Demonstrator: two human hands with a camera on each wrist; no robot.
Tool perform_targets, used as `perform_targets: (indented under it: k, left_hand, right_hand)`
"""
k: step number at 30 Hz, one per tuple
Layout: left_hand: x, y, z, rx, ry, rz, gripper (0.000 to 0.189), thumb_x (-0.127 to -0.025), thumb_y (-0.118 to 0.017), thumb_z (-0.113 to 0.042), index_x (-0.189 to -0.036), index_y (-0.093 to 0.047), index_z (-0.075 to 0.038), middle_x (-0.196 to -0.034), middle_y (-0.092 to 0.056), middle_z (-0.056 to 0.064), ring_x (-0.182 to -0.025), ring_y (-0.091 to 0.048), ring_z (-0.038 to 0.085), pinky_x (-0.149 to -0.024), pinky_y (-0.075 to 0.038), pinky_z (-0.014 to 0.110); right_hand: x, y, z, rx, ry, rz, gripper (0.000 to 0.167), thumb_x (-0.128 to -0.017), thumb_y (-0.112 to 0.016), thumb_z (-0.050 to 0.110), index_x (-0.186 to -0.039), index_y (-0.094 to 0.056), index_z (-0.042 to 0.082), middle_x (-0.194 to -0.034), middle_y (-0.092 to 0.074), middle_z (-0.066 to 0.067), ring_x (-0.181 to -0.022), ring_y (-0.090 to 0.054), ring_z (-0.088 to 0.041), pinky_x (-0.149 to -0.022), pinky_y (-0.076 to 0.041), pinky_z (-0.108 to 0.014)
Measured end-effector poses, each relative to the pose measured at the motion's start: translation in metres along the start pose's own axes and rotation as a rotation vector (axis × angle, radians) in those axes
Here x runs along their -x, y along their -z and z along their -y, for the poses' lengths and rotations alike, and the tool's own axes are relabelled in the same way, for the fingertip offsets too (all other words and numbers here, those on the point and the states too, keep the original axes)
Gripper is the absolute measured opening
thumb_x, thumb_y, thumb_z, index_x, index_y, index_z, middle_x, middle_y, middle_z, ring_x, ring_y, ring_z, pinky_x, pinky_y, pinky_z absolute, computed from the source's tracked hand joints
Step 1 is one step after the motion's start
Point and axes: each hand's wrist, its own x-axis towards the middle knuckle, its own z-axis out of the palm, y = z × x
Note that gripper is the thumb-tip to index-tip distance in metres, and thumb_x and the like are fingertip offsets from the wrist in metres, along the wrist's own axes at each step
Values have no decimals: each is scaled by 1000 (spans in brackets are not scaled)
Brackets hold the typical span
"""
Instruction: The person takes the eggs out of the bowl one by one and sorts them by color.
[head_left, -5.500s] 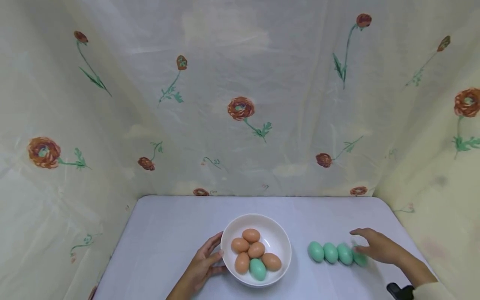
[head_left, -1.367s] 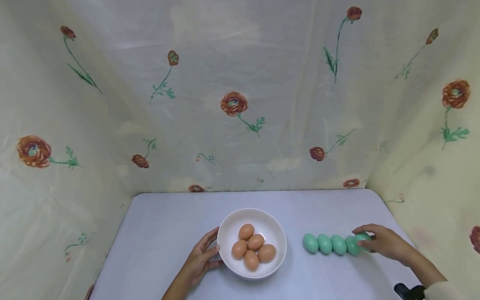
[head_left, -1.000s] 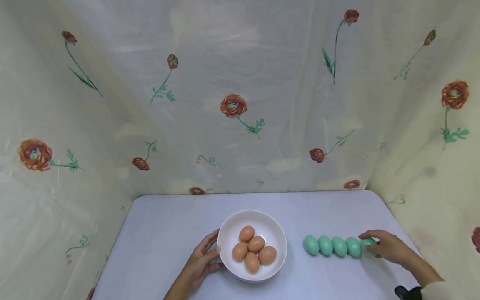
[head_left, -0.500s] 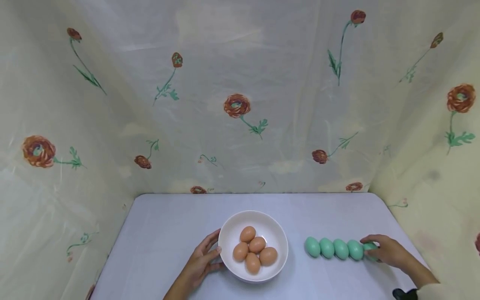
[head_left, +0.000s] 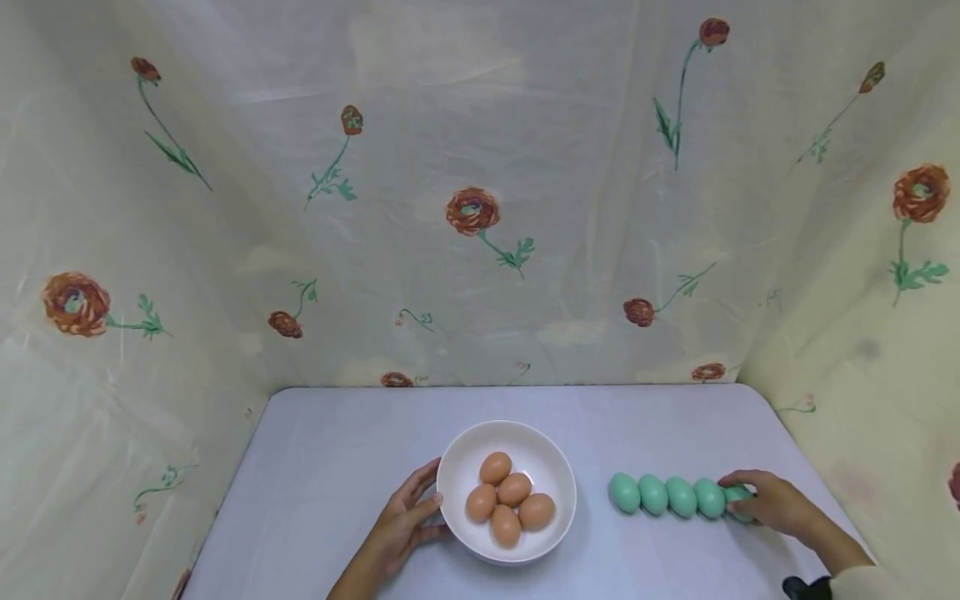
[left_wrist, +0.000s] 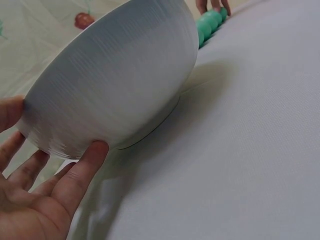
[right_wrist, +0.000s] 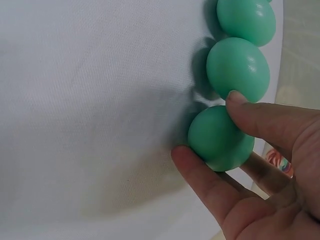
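Note:
My left hand holds the white bowl by its left side, thumb at the rim. In the left wrist view, spread fingertips touch the outer wall of the bowl. Several brown eggs lie inside it. To its right, several green eggs stand side by side in a row on the white table. My right hand pinches the rightmost green egg between thumb and fingers. Close up in the right wrist view, this green egg sits beside its neighbouring egg.
The white tabletop has rounded far corners. A pale curtain printed with red flowers stands behind the table and along both sides. A black strap shows at my right wrist.
The green egg in the bowl 5.5 seconds ago is gone from it. My right hand has brought a green egg to the row's right end and shifted it slightly. My left hand stays at the bowl.

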Motion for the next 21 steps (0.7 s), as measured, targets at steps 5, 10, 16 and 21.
perform_targets:
  k: [5,10,16,21]
  left_hand:
    - [0,-1,1,2,-4,5,66,-98,-62,-15,-157,-32,-15,-165,-20,19,-128,-58,31,-95,-56,54]
    - [0,-2,2,-4,5,1,66,-98,-62,-18,-157,-32,-16,-165,-20,18,-130,-56,33,-95,-56,54]
    - [-1,0,2,-13,0,6,68,-97,-64,-21,-157,-31,-17,-166,-18,16,-135,-51,36,-95,-56,54]
    - [-1,0,1,-15,-10,6,69,-97,-64,-21,-157,-31,-15,-166,-19,17,-136,-50,36,-96,-56,55]
  right_hand:
    - [4,1,2,-63,-48,53,45,-84,-75,8,-125,-61,-7,-131,-48,-42,-101,-61,-35,-71,-61,-37]
    - [9,10,7,-47,-63,107,62,-85,-76,16,-137,-51,-8,-141,-37,-45,-109,-58,-51,-76,-61,-47]
    - [10,26,30,113,91,3,65,-87,-75,20,-137,-48,-11,-137,-45,-43,-116,-50,-63,-89,-51,-66]
    - [8,25,80,130,202,-34,60,-87,-75,18,-136,-52,-8,-134,-51,-38,-113,-56,-55,-89,-54,-62]
